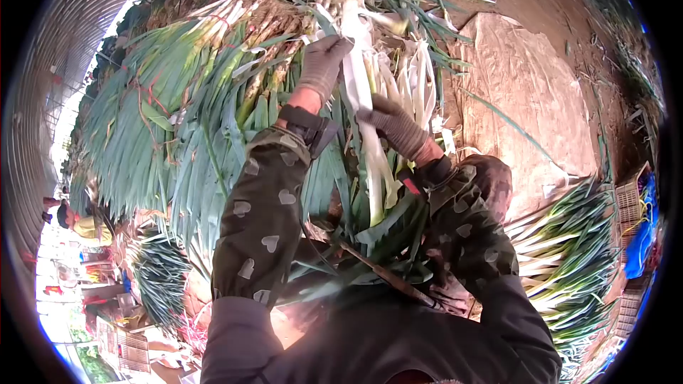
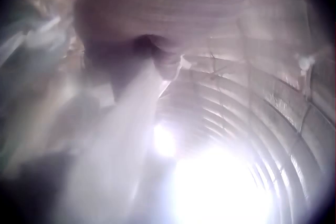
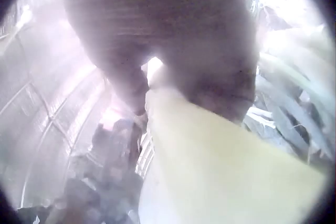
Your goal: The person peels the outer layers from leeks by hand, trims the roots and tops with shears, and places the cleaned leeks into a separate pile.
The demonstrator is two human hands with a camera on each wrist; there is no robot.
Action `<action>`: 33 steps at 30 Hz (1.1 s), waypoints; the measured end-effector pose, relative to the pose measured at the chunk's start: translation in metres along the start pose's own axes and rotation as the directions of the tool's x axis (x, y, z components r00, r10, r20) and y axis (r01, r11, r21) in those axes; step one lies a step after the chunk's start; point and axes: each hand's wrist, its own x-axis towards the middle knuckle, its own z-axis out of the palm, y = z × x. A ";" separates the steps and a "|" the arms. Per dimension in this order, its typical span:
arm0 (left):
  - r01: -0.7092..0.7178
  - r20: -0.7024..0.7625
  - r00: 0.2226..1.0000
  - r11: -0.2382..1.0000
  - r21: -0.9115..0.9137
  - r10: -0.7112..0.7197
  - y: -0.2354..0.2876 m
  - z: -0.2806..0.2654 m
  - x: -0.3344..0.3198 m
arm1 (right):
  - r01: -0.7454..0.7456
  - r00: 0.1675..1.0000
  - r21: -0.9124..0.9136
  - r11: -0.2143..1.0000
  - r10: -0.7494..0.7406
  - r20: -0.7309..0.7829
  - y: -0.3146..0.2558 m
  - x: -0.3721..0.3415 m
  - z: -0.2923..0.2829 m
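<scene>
A long leek (image 1: 357, 71) with a thick white shank stands across the middle of the head view, its root end away from me. My gloved left hand (image 1: 324, 65) pinches its white part near the top, from the left side. Lower down, my gloved right hand (image 1: 395, 126) grips the same leek from the right, thumb and fingers round the shank. The right wrist view shows the pale leek (image 3: 210, 166) coming out from between thumb and fingers. In the blurred left wrist view, a white strip (image 2: 113, 150) runs down from the left hand's fingertips.
A large pile of leeks (image 1: 163, 99) with broad green leaves lies to the left. Stripped pale leaves (image 1: 420, 82) hang right of the held leek. Brown sacking (image 1: 526, 99) covers ground at the right, with cleaned leeks (image 1: 569, 256) below it. Baskets (image 1: 629, 217) stand at the right edge.
</scene>
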 end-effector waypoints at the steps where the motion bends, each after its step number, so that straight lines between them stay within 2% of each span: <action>1: -0.009 -0.034 0.999 1.000 0.026 0.010 0.011 0.001 -0.011 | -0.070 0.997 0.073 0.995 0.071 -0.005 0.001 0.003 -0.004; 2: -0.043 -0.102 0.994 0.998 0.034 0.046 0.013 0.007 -0.014 | 0.035 0.996 0.042 0.999 -0.031 -0.078 -0.017 0.001 0.004; 3: -0.112 -0.078 0.989 0.981 0.156 0.125 0.012 0.004 -0.011 | 0.065 0.988 -0.072 0.995 -0.075 -0.139 -0.022 0.009 0.003; 5: -0.259 0.009 0.961 0.888 0.379 0.276 0.021 0.002 -0.003 | 0.173 0.953 -0.144 0.974 -0.202 -0.224 -0.048 0.021 0.008; 6: -0.105 0.000 0.994 0.961 0.254 0.109 0.030 0.008 -0.010 | 0.218 0.935 -0.308 0.926 -0.289 -0.205 -0.050 0.034 0.000; 8: -0.298 -0.024 0.923 0.751 0.590 0.385 0.028 0.017 -0.005 | 0.291 0.887 -0.602 0.743 -0.445 -0.120 -0.056 0.055 -0.010; 9: -0.352 0.001 0.858 0.586 0.730 0.514 0.029 0.018 -0.002 | 0.282 0.885 -0.603 0.746 -0.445 -0.136 -0.056 0.057 -0.015; 10: -0.339 0.017 0.854 0.530 0.777 0.521 0.035 0.019 -0.001 | 0.273 0.884 -0.602 0.750 -0.442 -0.150 -0.062 0.054 -0.014; 11: -0.320 0.032 0.853 0.473 0.821 0.521 0.040 0.018 -0.001 | 0.261 0.885 -0.598 0.757 -0.435 -0.164 -0.065 0.052 -0.013; 12: -0.299 0.049 0.855 0.413 0.860 0.516 0.045 0.018 0.000 | 0.380 0.841 -0.517 0.767 -0.519 -0.152 -0.055 0.059 -0.015; 13: -0.278 0.067 0.858 0.351 0.894 0.509 0.049 0.018 0.000 | 0.354 0.847 -0.512 0.783 -0.501 -0.180 -0.056 0.055 -0.011; 14: -0.206 0.077 0.904 0.269 0.941 0.421 0.059 0.022 -0.001 | 0.330 0.851 -0.507 0.796 -0.484 -0.205 -0.057 0.050 -0.008; 16: -0.269 0.042 0.860 0.382 0.884 0.509 0.052 0.025 0.006 | 0.279 0.872 -0.482 0.830 -0.429 -0.234 -0.054 0.051 -0.006; 17: -0.304 0.019 0.836 0.433 0.849 0.549 0.050 0.025 0.012 | 0.286 0.878 -0.506 0.813 -0.434 -0.202 -0.048 0.054 -0.008; 19: -0.373 0.099 0.852 0.464 0.803 0.514 0.051 0.022 0.025 | 0.298 0.886 -0.560 0.773 -0.443 -0.140 -0.044 0.056 -0.011; 20: -0.406 0.138 0.856 0.482 0.777 0.498 0.052 0.022 0.031 | 0.314 0.895 -0.494 0.811 -0.426 -0.130 -0.046 0.055 -0.011; 23: -0.342 0.081 0.924 0.715 0.609 0.373 0.055 0.025 0.044 | 0.241 0.916 -0.598 0.765 -0.383 -0.122 -0.048 0.055 -0.015; 26: -0.449 0.089 0.821 0.542 0.710 0.563 0.052 0.019 0.058 | 0.277 0.885 -0.526 0.804 -0.426 -0.186 -0.051 0.049 -0.002; 29: -0.481 0.175 0.774 0.385 0.788 0.608 0.056 0.014 0.065 | 0.303 0.880 -0.469 0.829 -0.433 -0.196 -0.056 0.048 0.000; 32: -0.569 0.279 0.573 0.129 0.812 0.771 0.066 0.007 0.072 | 0.338 0.864 -0.397 0.853 -0.449 -0.229 -0.059 0.045 0.008; 33: -0.487 0.274 0.622 0.088 0.869 0.734 0.073 0.000 0.076 | 0.352 0.855 -0.375 0.857 -0.458 -0.244 -0.061 0.041 0.013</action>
